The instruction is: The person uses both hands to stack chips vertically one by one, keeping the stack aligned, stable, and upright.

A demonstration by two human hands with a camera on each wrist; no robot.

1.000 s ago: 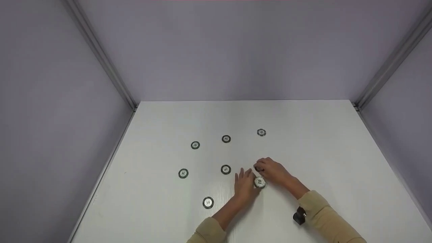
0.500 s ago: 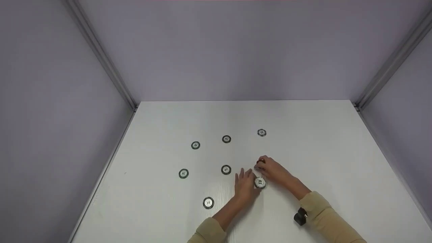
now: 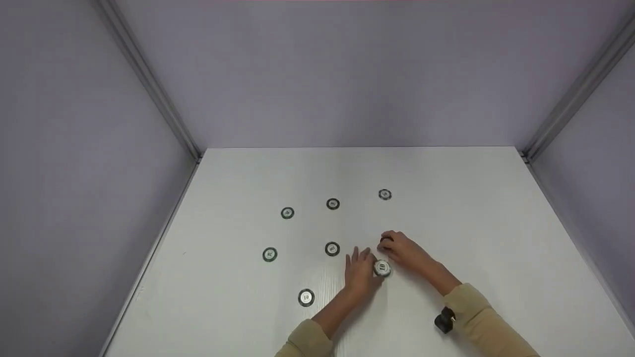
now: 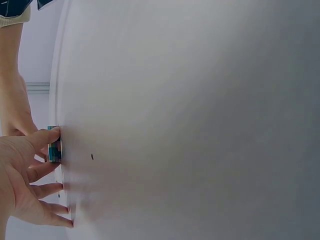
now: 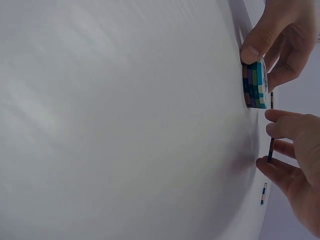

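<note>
Steadying a short stack of chips [image 3: 382, 268] on the white counter [image 3: 471, 223], the left hand [image 3: 360, 274] lies with fingers spread flat on the surface and its thumb pressed against the stack's side. The stack's top face is pale with a dark printed number, ringed by a darker edge; in the right wrist view the stack [image 5: 254, 84] shows several layers with edge blocks of teal, purple and green. The left wrist view shows the same stack [image 4: 54, 144] edge-on at the thumb tip.

The right hand [image 3: 404, 249], just behind the stack, pinches a single dark chip [image 3: 386, 243] between curled fingers and thumb; in the right wrist view that chip [image 5: 270, 150] appears as a thin dark edge, lifted clear of the counter.

Six loose chips lie flat and well apart: one near [image 3: 306, 297], two mid-counter [image 3: 270, 254] [image 3: 332, 249], three farther back [image 3: 287, 213] [image 3: 333, 204] [image 3: 385, 194]. All are dark-rimmed with pale centres. A black wrist device [image 3: 444, 320] sits at the right sleeve.
</note>
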